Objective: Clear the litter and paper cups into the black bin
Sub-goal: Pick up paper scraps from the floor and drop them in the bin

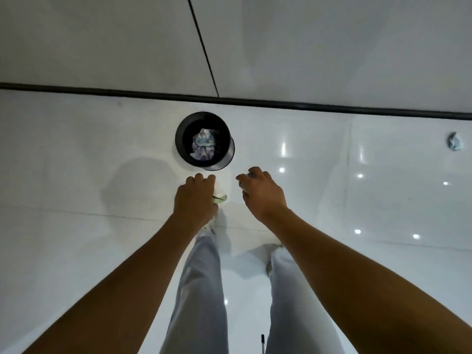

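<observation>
A round black bin [180,139] stands on the white floor by the wall, with crumpled paper [203,144] inside it. Just short of the bin, my left hand [195,198] grips a white paper item with a green edge [220,194], mostly hidden by the fingers. My right hand [261,192] hovers beside it with fingers curled around something small and grey near the fingertips; what it is I cannot make out. Another crumpled piece of litter [454,141] lies on the floor at the far right.
A glossy white tiled floor [76,162] meets a white wall along a dark skirting line [306,104]. My legs in pale trousers [201,290] are below the hands. A small dark thin object [262,341] lies near the bottom edge.
</observation>
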Demonstrator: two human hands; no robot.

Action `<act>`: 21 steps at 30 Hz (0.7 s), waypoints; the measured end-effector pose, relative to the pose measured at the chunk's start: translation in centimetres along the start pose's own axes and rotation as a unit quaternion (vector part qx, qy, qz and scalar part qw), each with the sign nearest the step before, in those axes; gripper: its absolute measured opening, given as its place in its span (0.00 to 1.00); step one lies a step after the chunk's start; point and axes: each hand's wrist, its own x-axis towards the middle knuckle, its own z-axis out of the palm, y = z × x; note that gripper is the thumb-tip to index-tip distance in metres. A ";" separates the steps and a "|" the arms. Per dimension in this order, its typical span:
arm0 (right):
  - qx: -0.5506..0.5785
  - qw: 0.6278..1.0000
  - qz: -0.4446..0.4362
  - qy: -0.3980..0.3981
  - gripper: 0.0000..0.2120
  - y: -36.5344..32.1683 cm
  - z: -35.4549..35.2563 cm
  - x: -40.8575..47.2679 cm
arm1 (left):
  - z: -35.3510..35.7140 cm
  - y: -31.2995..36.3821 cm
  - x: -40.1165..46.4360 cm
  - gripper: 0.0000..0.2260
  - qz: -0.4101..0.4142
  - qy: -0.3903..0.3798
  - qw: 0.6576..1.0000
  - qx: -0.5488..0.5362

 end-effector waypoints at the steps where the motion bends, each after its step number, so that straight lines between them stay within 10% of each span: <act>1: 0.012 1.000 0.001 0.001 0.18 -1.7 0.4 1.3 | 0.1 -2.1 0.1 0.25 -0.007 -0.004 1.000 -0.005; 11: 0.058 0.996 0.047 0.041 0.19 -13.3 1.8 14.7 | -0.5 -17.5 3.8 0.26 -0.067 -0.027 0.994 -0.086; 21: 0.096 0.985 0.132 -0.053 0.28 -13.7 3.3 20.0 | 0.1 -19.2 8.7 0.27 -0.029 -0.032 0.994 -0.097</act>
